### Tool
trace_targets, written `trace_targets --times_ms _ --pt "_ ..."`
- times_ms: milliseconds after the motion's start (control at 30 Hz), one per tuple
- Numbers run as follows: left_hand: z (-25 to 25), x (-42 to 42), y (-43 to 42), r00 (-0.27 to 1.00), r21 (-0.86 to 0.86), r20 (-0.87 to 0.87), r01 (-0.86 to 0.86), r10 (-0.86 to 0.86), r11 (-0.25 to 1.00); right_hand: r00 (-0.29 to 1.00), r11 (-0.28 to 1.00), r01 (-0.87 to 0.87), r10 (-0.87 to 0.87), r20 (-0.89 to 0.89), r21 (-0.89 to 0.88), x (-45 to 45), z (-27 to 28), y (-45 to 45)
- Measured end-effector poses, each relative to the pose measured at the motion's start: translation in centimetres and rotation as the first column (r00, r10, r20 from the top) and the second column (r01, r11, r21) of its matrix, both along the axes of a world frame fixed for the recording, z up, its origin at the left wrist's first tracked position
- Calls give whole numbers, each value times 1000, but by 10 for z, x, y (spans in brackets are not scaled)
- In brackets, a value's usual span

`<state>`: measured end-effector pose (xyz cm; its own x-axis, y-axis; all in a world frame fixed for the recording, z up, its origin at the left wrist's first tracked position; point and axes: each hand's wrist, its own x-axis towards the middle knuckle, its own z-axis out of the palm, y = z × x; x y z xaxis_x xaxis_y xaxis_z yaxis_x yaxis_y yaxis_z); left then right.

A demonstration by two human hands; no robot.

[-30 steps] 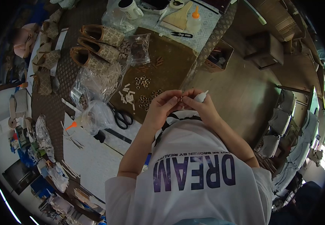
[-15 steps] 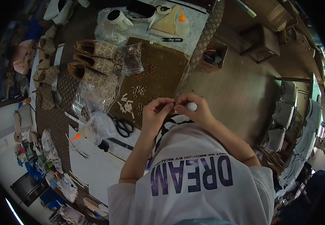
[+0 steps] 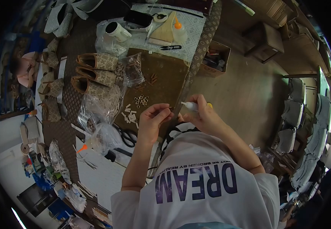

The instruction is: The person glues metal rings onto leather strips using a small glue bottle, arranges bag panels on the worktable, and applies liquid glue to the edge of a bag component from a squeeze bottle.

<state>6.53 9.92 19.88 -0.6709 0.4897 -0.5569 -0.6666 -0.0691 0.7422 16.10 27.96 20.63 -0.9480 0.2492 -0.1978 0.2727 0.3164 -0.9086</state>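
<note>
My left hand [image 3: 156, 119] pinches a tiny dark piece [image 3: 171, 108] between thumb and fingertips; its exact kind is too small to make out. Wrapped in my right hand [image 3: 204, 116] is a small white squeeze bottle [image 3: 191, 106], its narrow nozzle pointing left toward that piece, with a gap between them. Just beyond my left hand, small gold-coloured metal fittings [image 3: 141, 101] and short white strips [image 3: 129, 114] lie loose on a brown board [image 3: 165, 68]. Farther up the board are several brown strips [image 3: 153, 79].
Patterned shoes [image 3: 96, 72] stand left of the board, beside clear plastic bags [image 3: 103, 107]. Black-handled scissors [image 3: 128, 137] lie near my left forearm. A mug [image 3: 118, 32], an orange-tipped bottle [image 3: 179, 32] and thread snips [image 3: 171, 47] are at the back. Another person [image 3: 28, 68] sits far left.
My hands, close together before, have moved apart. The bottle in my right hand has turned, so its nozzle now shows and points left. The left hand still pinches.
</note>
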Motion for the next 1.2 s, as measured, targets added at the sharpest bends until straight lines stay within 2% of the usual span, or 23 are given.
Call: trace_targets --times_ms 67,167,367,567,767,867,967,1167,1200 --pt "3 -4 2 1000 7 10 -4 4 1000 977 996 7 13 -215 94 3 -6 0" --pt "4 -6 1 999 -40 -29 17 -19 999 983 986 -59 84 -163 153 3 10 3" --pt "8 -6 2 997 -71 -60 41 -45 997 968 969 -28 88 -235 247 2 6 0" --pt "6 -7 2 993 -94 -90 70 -78 993 982 956 -23 77 -173 293 -1 6 -3" --pt "6 -8 2 999 -72 -35 25 -27 997 974 966 -28 84 -209 257 -3 8 -4" --pt "4 -10 1 1000 -53 10 27 -27 998 982 967 -41 85 -168 250 -4 3 -5" --pt "2 -10 2 1000 -50 23 22 -21 998 977 976 23 24 -212 215 -6 1 -3" --pt "0 -10 3 1000 -57 14 25 -24 998 979 979 184 -174 -106 89 -3 2 4" --pt "0 -10 3 1000 -62 7 26 -26 998 975 977 211 -211 -73 -3 -3 3 4"
